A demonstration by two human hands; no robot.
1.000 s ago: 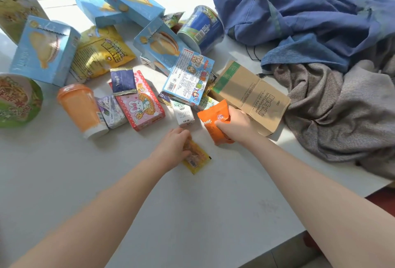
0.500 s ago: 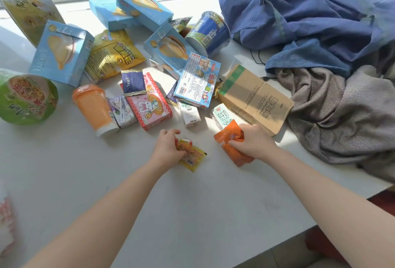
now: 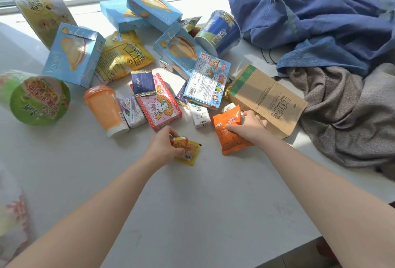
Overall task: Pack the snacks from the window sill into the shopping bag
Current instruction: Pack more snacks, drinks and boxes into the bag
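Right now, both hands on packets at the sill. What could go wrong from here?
1. The right grip holds the orange packet close beside the small white carton and the cardboard box; lifting could nudge the carton.
2. The left grip holds the yellow sachet by one end; it may slip.
3. Both are occupied, and no open bag is plainly in view; a blurred white shape at the left edge may be it.

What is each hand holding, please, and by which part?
The left hand pinches the yellow sachet at its left end; the right hand grips the orange packet by its right edge.
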